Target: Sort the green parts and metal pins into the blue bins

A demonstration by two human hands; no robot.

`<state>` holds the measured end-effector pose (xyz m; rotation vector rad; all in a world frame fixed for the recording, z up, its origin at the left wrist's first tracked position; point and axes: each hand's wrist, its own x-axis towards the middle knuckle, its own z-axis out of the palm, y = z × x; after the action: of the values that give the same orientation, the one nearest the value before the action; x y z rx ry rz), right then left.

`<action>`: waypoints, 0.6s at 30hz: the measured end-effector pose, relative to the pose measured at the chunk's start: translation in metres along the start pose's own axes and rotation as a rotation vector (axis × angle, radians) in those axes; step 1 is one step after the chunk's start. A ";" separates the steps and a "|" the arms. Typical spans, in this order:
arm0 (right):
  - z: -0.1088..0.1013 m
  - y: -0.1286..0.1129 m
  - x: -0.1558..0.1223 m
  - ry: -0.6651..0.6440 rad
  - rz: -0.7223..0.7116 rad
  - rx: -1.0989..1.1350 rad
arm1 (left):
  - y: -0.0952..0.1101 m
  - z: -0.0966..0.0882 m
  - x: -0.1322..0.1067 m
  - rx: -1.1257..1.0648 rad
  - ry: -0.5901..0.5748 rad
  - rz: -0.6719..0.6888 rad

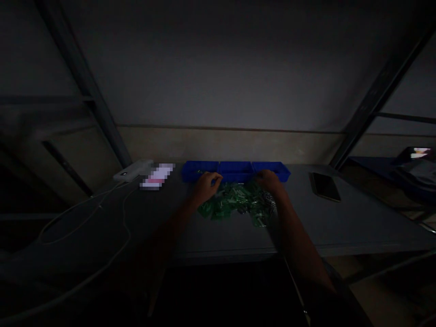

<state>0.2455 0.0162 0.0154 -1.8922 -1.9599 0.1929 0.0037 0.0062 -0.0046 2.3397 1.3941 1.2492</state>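
Observation:
A loose pile of small green pieces and thin shiny metal parts (235, 200) lies on the grey table; their exact kind is too dim to make out. My left hand (207, 185) is over the pile's left edge, in front of the left blue bin, with thumb and fingers pinched together. Whatever the pinch holds is too small to see. At the right bin's front wall, my right hand (270, 180) has its fingers curled down by the pile; shadow hides their tips. Behind the pile stand three joined blue bins (235, 177). A few small bits show in the left one.
A lit phone (157, 177) lies left of the bins, beside a white box-shaped device (132, 170) with white cables (124, 213) trailing over the table's left side. A dark phone (325, 186) lies at right. Metal posts (361, 109) flank the table (218, 238).

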 end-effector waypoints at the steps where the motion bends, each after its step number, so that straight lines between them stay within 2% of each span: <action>1: 0.000 -0.002 0.001 -0.004 -0.043 0.061 | 0.003 0.000 0.000 -0.036 0.000 -0.035; 4: 0.000 -0.009 0.002 0.048 -0.125 0.300 | 0.012 0.001 -0.001 -0.186 -0.026 -0.136; 8: 0.005 -0.026 -0.005 0.397 -0.199 0.541 | 0.023 0.007 -0.002 -0.421 -0.072 -0.253; 10: 0.010 -0.039 -0.012 0.554 -0.281 0.540 | 0.026 0.009 -0.001 -0.560 -0.092 -0.366; 11: 0.013 -0.045 -0.016 0.591 -0.338 0.504 | 0.027 0.009 -0.001 -0.640 -0.104 -0.438; 12: 0.016 -0.052 -0.021 0.601 -0.407 0.451 | 0.028 0.009 -0.001 -0.726 -0.112 -0.509; 15: 0.024 -0.070 -0.034 0.486 -0.618 0.292 | 0.027 0.007 0.001 -0.950 -0.079 -0.659; 18: 0.027 -0.080 -0.041 0.388 -0.666 0.202 | 0.023 0.004 0.002 -1.008 -0.002 -0.666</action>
<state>0.1610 -0.0243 0.0126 -0.9831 -2.0705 -0.1546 0.0221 -0.0039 0.0060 1.0888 1.0107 1.2700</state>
